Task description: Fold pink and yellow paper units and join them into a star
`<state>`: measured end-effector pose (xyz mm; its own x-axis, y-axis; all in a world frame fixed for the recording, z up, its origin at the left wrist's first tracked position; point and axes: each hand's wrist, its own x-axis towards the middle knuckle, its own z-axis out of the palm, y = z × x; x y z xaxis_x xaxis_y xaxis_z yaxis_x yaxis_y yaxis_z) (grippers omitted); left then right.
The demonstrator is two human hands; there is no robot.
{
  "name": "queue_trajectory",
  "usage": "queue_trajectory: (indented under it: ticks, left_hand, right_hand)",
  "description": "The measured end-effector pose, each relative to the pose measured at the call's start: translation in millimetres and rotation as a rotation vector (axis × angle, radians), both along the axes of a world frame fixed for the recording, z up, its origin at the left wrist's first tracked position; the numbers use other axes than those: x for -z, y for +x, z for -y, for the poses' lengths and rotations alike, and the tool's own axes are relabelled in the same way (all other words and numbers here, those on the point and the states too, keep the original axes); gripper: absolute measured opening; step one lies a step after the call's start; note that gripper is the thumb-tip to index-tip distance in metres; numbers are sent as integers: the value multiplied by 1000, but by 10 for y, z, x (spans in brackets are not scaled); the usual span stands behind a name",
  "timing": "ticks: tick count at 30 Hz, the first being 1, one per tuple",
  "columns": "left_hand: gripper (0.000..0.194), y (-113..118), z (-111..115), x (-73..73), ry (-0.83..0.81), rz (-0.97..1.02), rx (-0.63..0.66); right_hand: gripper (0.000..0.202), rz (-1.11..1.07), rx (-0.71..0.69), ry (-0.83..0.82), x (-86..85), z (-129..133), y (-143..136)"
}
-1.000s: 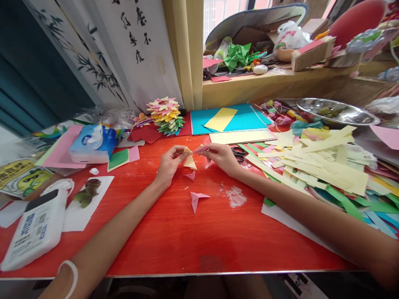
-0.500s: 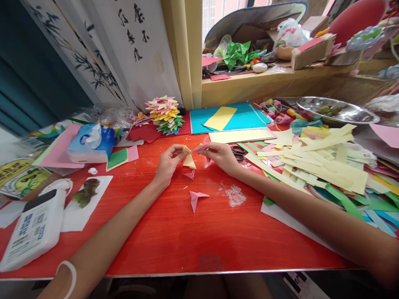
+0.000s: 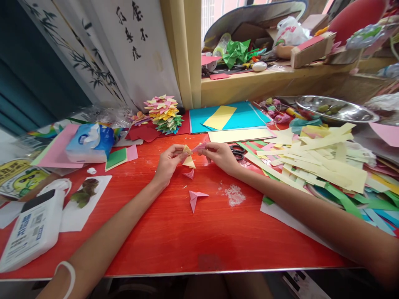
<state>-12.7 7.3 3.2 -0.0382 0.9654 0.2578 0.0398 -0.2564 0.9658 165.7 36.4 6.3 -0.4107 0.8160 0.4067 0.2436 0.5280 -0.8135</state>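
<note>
- Over the middle of the red bench, we find the left hand and the right hand close together, fingertips nearly meeting.
- On the left, we record thumb and fingers pinching a yellow folded paper. A yellow triangular part shows just below; we cannot tell whether it is the same piece.
- On the right, we record thumb and fingers pinching a pink folded paper, one end directed at the yellow one. Whether the two touch, we cannot determine.
- Below the hands, we note a small pink piece and, nearer the front edge, a larger pink piece, apart from each other.
- Beside the right hand, we log black-handled scissors, then a heap of paper strips, mostly pale yellow.
- Behind, we see blue sheets bearing a yellow rectangle; left of these stands a tiered paper ornament.
</note>
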Motion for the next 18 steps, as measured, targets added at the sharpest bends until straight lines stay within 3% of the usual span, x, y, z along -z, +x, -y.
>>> queue_trajectory:
  ticks: [18]
  left_hand:
    - [25,17,33,-26,-10,-78,5]
  right_hand:
    - [23,45,21,33,-18,19,-8]
